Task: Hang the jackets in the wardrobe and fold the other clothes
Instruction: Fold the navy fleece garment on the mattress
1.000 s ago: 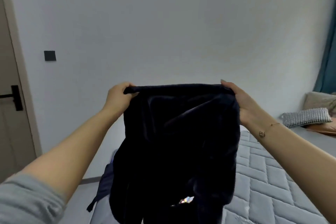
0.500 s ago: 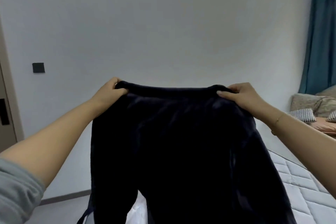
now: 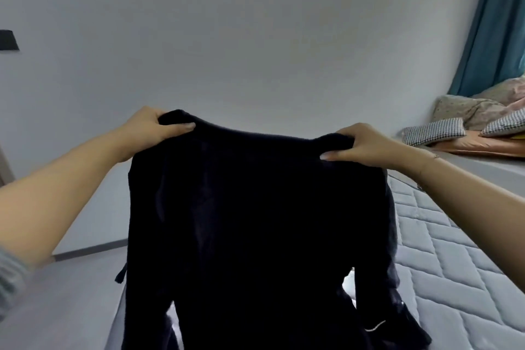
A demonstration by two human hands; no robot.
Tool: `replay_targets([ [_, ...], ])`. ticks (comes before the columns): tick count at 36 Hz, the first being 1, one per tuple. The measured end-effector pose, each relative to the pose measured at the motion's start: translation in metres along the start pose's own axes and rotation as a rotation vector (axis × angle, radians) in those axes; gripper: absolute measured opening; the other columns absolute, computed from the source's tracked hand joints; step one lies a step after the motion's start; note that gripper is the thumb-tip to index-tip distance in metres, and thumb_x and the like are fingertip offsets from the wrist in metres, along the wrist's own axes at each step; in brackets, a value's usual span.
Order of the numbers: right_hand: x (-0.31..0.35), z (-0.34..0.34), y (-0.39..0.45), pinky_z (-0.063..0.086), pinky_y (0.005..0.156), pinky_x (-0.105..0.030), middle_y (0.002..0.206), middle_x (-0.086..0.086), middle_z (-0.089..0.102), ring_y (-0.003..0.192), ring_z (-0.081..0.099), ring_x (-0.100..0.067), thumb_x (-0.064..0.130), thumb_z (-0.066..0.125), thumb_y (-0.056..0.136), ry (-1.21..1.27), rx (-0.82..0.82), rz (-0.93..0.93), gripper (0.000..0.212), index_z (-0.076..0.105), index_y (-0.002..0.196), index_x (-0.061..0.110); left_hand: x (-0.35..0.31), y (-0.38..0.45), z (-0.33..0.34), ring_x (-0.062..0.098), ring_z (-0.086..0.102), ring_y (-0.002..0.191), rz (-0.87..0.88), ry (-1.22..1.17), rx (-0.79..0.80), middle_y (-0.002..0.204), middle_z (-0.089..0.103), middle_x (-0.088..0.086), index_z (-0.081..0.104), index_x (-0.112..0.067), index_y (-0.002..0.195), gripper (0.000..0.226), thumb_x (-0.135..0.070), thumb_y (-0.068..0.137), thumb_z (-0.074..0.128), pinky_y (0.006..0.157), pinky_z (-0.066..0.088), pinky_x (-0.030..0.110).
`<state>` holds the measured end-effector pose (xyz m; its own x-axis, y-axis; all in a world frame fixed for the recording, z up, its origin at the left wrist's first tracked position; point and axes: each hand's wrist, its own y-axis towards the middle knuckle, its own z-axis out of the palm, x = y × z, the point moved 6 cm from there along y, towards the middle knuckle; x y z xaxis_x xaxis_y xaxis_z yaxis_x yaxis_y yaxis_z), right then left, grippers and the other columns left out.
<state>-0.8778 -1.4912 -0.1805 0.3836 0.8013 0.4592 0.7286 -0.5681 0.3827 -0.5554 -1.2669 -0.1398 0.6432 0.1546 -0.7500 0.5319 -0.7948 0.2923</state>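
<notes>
Grip, left hand: fingers curled over the top edge of the dark garment at its left shoulder, thumb pressed flat on the near face; holding cloth. Grip, right hand: matching pinch at the right shoulder, thumb forward, fingers behind; holding cloth.

Item: one dark garment, near black, held up in the air between both hands, spread across its upper edge and hanging free below. Its lower part drops toward the near left corner of the bed and out of the bottom of the view; whether it touches the mattress cannot be told.

Handling, judged: soft and limp, sags between the two hands, thick enough to hang with some weight, not slippery, not fragile. Best taken at the shoulder points, as now, so that it falls straight; a sleeve or strap trails at the lower left and may snag.

Type, jacket or otherwise: cannot be told from this side.

Surroundings: quilted grey bed to the right and below, its surface open beside the garment and suited to laying it flat. Checked pillows and bedding lie at the far right end, well apart. Teal curtain at the far right corner. Plain wall ahead; floor open to the left of the bed's edge.
</notes>
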Motion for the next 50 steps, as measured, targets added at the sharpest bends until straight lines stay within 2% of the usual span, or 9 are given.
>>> replay_targets([
  [5, -0.022, 0.011, -0.006, 0.037, 0.059, -0.029, 0.067, -0.005, 0.061, 0.063, 0.051, -0.013, 0.031, 0.075, 0.082, 0.023, -0.093, 0.054, 0.029, 0.066, 0.081, 0.003, 0.03, -0.014, 0.033, -0.002, 0.068, 0.06, -0.119, 0.213, 0.244, 0.068, 0.072, -0.016, 0.074, -0.042, 0.069, 0.027, -0.063, 0.053, 0.076, 0.051, 0.045, 0.013],
  [7, -0.04, 0.02, -0.015, 0.033, 0.055, -0.029, 0.061, -0.001, 0.054, 0.061, 0.047, -0.015, 0.028, 0.073, 0.085, -0.063, -0.044, 0.109, 0.028, 0.063, 0.075, 0.005, 0.048, -0.024, 0.055, 0.003, 0.07, 0.063, -0.198, 0.333, 0.425, 0.07, 0.074, -0.009, 0.077, -0.027, 0.069, 0.037, -0.062, 0.056, 0.077, 0.053, 0.047, 0.014],
  [12, -0.103, 0.011, -0.052, 0.035, 0.052, -0.03, 0.065, 0.003, 0.055, 0.066, 0.054, -0.024, 0.021, 0.057, 0.09, -0.345, -0.103, 0.38, 0.011, 0.065, 0.083, 0.018, 0.036, -0.041, 0.127, 0.014, 0.069, 0.104, -0.155, 0.08, 0.734, 0.11, 0.074, 0.0, 0.072, -0.017, 0.106, 0.047, -0.054, 0.076, 0.07, 0.087, 0.051, 0.022],
  [16, -0.159, -0.015, -0.085, 0.054, 0.058, -0.039, 0.091, -0.013, 0.061, 0.084, 0.065, -0.03, 0.002, 0.049, 0.092, 0.166, -0.27, 0.697, 0.013, 0.057, 0.099, 0.009, -0.026, -0.039, 0.187, 0.013, 0.072, 0.095, -0.049, -0.154, 0.658, 0.104, 0.075, -0.002, 0.073, -0.025, 0.1, 0.024, -0.044, 0.089, 0.065, 0.071, 0.055, 0.017],
  [20, -0.174, -0.066, -0.094, 0.053, 0.045, -0.02, 0.092, -0.008, 0.052, 0.072, 0.053, -0.016, -0.003, 0.038, 0.098, 0.693, -0.576, 0.719, 0.024, 0.049, 0.114, 0.012, -0.086, -0.023, 0.22, 0.017, 0.073, 0.085, 0.099, -0.252, 0.437, 0.092, 0.076, 0.0, 0.072, -0.02, 0.098, 0.024, -0.041, 0.09, 0.066, 0.074, 0.057, 0.027],
  [26, -0.121, -0.151, -0.035, 0.05, 0.058, -0.027, 0.093, -0.008, 0.055, 0.08, 0.054, -0.018, 0.008, 0.039, 0.097, 0.48, -0.78, 0.506, 0.025, 0.052, 0.118, 0.005, -0.101, -0.006, 0.214, 0.019, 0.074, 0.082, 0.064, -0.575, 0.29, 0.088, 0.077, 0.001, 0.069, -0.015, 0.101, 0.023, -0.036, 0.091, 0.066, 0.061, 0.056, 0.024],
  [31, -0.047, -0.15, 0.052, 0.039, 0.072, -0.03, 0.102, -0.011, 0.054, 0.09, 0.051, -0.022, 0.01, 0.04, 0.092, 0.264, -0.657, 0.349, 0.032, 0.053, 0.119, 0.0, -0.07, -0.004, 0.185, 0.018, 0.072, 0.07, -0.09, -0.757, 0.218, 0.08, 0.076, 0.002, 0.067, -0.011, 0.099, 0.021, -0.031, 0.092, 0.064, 0.059, 0.056, 0.029],
  [40, 0.04, 0.033, 0.168, 0.034, 0.055, -0.02, 0.079, 0.003, 0.047, 0.068, 0.044, -0.006, 0.007, 0.038, 0.094, 0.275, -0.344, 0.198, 0.013, 0.048, 0.101, 0.009, 0.085, -0.033, 0.131, 0.02, 0.073, 0.085, -0.346, -0.833, 0.108, 0.097, 0.076, 0.007, 0.069, -0.012, 0.107, 0.022, -0.028, 0.095, 0.06, 0.066, 0.058, 0.029],
  [50, 0.14, 0.457, 0.166, 0.045, 0.066, -0.03, 0.113, -0.018, 0.057, 0.09, 0.056, -0.023, 0.001, 0.041, 0.098, 0.486, 0.271, 0.326, 0.04, 0.04, 0.138, 0.003, 0.384, -0.154, 0.076, 0.026, 0.061, 0.106, -0.968, -0.869, -0.201, 0.122, 0.063, 0.014, 0.058, -0.003, 0.122, 0.034, -0.026, 0.096, 0.059, 0.096, 0.046, 0.037],
])
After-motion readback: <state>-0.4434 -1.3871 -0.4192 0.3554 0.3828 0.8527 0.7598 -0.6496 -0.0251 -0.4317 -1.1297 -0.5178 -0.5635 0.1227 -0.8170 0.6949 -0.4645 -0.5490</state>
